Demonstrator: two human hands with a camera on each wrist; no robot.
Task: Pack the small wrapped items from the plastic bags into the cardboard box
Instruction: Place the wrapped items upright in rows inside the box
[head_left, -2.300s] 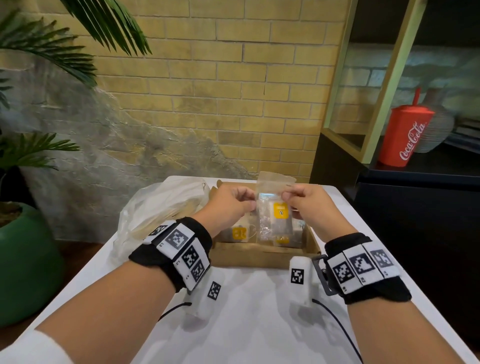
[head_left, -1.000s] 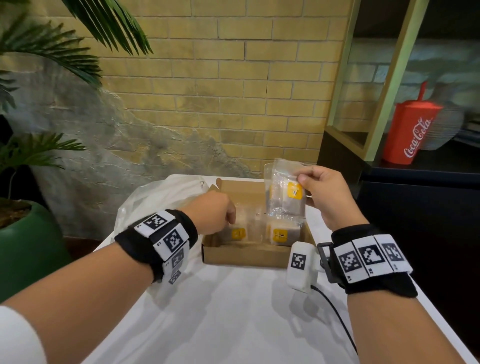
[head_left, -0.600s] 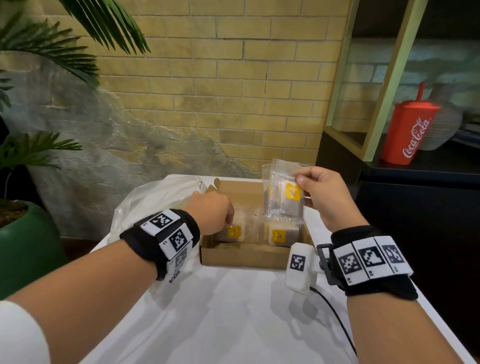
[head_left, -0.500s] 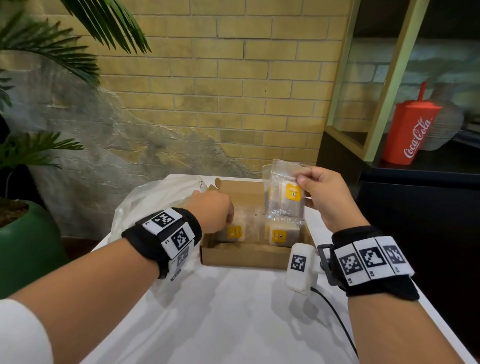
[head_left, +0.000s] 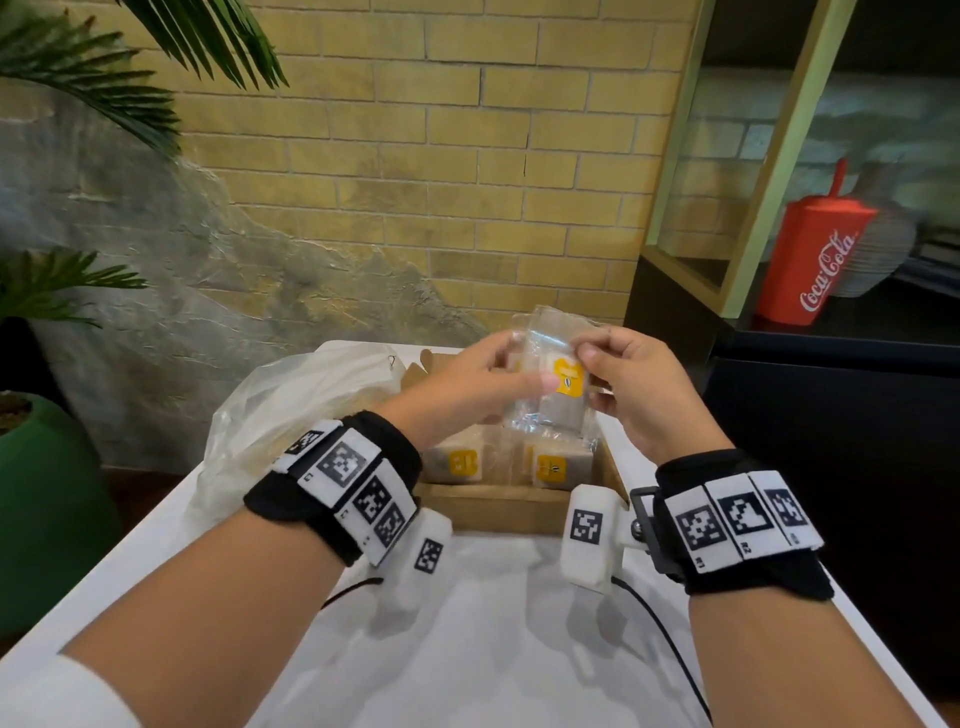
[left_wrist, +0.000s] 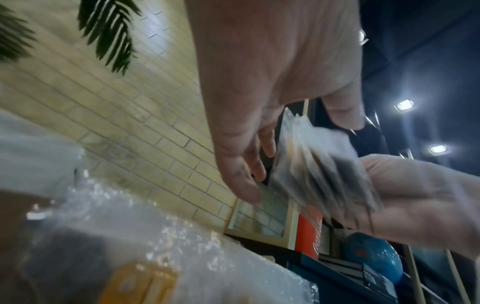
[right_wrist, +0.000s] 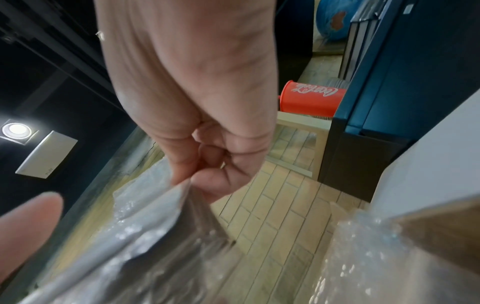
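Observation:
A small clear plastic bag with wrapped items and a yellow sticker hangs above the open cardboard box. My right hand pinches its top edge between thumb and forefinger, as the right wrist view shows the hand and the bag. My left hand holds the bag's left side, thumb on the front and fingers behind. In the left wrist view the bag is blurred between the thumb and fingers. Two wrapped items with yellow stickers lie in the box.
A big crumpled plastic bag lies on the white table left of the box. A dark shelf unit with a red cola cup stands to the right. A green plant pot is at the left. A brick wall is behind.
My left hand has come up out of the box and taken hold of the small bag that the right hand kept holding above the box.

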